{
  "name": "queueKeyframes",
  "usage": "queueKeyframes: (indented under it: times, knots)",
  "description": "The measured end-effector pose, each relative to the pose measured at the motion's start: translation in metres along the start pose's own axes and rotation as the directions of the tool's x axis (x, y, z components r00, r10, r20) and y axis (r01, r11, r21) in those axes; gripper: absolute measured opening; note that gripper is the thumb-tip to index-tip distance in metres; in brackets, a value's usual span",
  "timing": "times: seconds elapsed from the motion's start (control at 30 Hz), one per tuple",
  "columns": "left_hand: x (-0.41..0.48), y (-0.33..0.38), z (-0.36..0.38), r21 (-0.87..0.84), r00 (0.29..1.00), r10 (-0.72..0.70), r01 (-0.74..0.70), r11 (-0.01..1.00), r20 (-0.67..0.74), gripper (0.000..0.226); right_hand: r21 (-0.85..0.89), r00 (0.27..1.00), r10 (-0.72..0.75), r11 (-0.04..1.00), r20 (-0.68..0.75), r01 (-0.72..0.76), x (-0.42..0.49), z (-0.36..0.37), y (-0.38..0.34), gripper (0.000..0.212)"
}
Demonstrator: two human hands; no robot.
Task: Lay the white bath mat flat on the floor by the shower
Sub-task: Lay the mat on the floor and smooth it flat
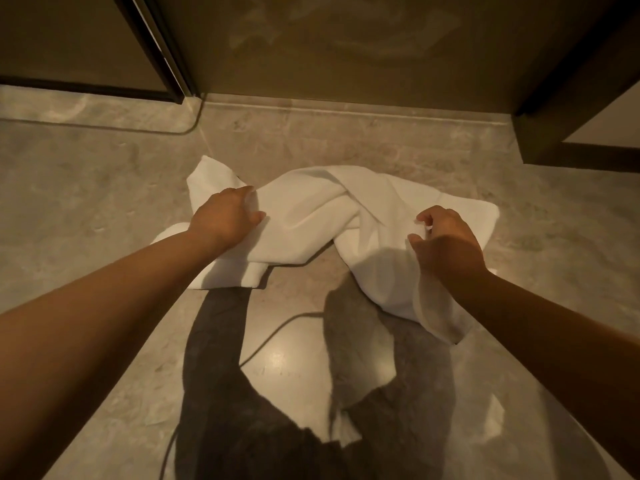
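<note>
Head view: bath mat [346, 216] lay crumpled on floor [86, 188] just before shower sill [346, 109], long axis running left-right; left hand [225, 216] gripped mat's left part, right hand [446, 240] pinched right part; both equally near.

open floor [104, 188] both sides; glass door [346, 46] blocks ahead.

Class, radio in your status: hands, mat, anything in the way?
Left hand and right hand both gripping bath mat. Mat bunched, twisted, not flat. Floor ahead open.
</note>
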State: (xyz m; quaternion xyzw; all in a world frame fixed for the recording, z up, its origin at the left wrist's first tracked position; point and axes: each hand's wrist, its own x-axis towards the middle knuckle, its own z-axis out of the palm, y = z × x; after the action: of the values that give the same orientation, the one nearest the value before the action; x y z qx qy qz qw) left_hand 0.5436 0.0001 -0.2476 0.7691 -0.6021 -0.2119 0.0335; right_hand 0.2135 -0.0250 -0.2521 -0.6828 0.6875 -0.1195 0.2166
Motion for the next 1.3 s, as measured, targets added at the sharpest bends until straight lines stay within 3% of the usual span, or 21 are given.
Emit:
queueKeyframes:
  times: [0.17, 0.4, 0.6, 0.87, 1.07, 1.3]
  knots:
    - [0.003, -0.007, 0.005, -0.088, 0.997, -0.037, 0.031, 0.996, -0.072, 0.029, 0.05, 1.0, 0.023, 0.999, -0.02, -0.022, 0.0, 0.005, 0.008, 0.028]
    - [-0.008, -0.001, -0.008, -0.203, 0.975, -0.037, -0.009, 0.979, -0.217, 0.023, 0.141, 0.991, 0.135, 0.981, 0.018, -0.136, -0.003, -0.011, 0.004, 0.029]
    - [-0.039, 0.004, -0.027, -0.13, 0.954, 0.129, -0.169, 0.977, -0.27, 0.013, 0.252, 0.994, 0.105, 0.961, 0.036, -0.11, -0.025, -0.04, -0.004, 0.027]
    - [-0.102, -0.009, -0.045, -0.015, 0.916, 0.38, -0.385, 0.923, -0.128, 0.015, 0.212, 0.99, -0.081, 0.976, 0.119, 0.055, -0.076, -0.064, -0.008, 0.017]
    - [-0.128, -0.021, -0.042, 0.015, 0.889, 0.456, -0.456, 0.89, -0.031, 0.017, 0.116, 0.97, -0.149, 0.985, 0.19, 0.128, -0.102, -0.061, 0.007, 0.02]
    - [-0.145, -0.032, -0.026, 0.16, 0.829, 0.527, -0.555, 0.816, 0.186, 0.019, -0.027, 0.894, -0.191, 0.975, 0.405, 0.221, -0.115, -0.055, 0.024, 0.017]
